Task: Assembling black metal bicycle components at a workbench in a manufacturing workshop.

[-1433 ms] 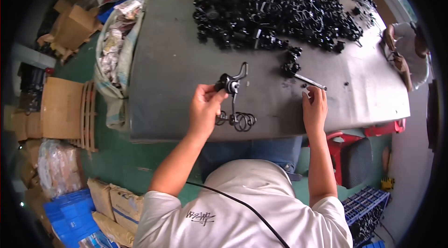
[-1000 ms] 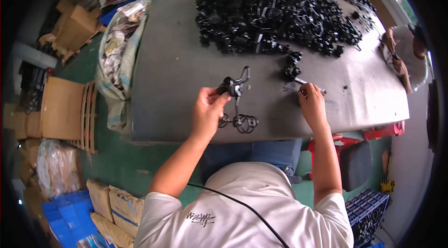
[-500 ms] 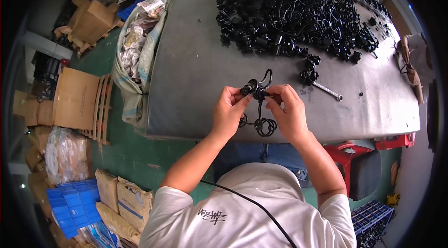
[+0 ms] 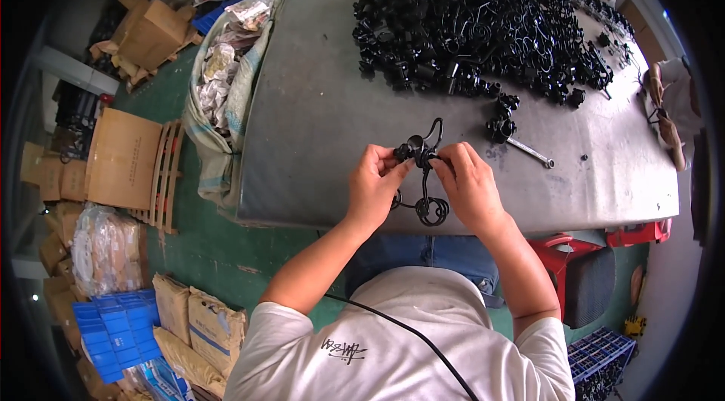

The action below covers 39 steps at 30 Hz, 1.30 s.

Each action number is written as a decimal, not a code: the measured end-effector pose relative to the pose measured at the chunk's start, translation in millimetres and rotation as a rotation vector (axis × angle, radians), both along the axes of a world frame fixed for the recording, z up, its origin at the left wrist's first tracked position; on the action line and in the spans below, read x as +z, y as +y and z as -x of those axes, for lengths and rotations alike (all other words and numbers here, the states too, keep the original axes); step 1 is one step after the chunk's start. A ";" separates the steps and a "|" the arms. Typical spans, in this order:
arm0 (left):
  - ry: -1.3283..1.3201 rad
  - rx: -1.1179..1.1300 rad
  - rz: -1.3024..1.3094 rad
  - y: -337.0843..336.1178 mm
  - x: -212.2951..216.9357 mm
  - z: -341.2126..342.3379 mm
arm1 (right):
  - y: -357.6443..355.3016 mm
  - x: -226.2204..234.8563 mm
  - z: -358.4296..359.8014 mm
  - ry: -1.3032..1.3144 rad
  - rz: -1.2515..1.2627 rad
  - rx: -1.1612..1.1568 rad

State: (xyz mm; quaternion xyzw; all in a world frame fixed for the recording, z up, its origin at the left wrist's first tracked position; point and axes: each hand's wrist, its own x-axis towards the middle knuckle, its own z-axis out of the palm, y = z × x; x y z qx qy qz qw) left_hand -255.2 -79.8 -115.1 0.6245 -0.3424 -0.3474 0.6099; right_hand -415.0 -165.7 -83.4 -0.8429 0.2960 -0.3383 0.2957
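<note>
Both forearms reach forward over the surface (image 4: 317, 137), the left hand (image 4: 375, 182) and right hand (image 4: 468, 183) curled, gripping a black scrolled bracket (image 4: 423, 174) between them by its top.

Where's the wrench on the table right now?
In the head view the wrench lies flat on the grey table, just beyond and to the right of the right hand, below the pile of black metal parts.

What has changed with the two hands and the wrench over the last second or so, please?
The right hand left the wrench on the table and moved left to grip the black scrolled wire piece. The left hand kept holding it; the black pile is unchanged.
</note>
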 end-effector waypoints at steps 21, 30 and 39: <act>0.024 -0.001 -0.039 1.0 2.7 0.1 | 4.4 4.5 4.7 -0.049 0.125 0.158; 0.012 0.000 -0.052 2.0 4.5 1.9 | 8.1 -0.9 4.7 -0.059 0.051 0.010; 0.007 -0.030 -0.047 2.3 -1.7 -1.1 | 6.5 -5.9 7.3 -0.045 -0.037 0.039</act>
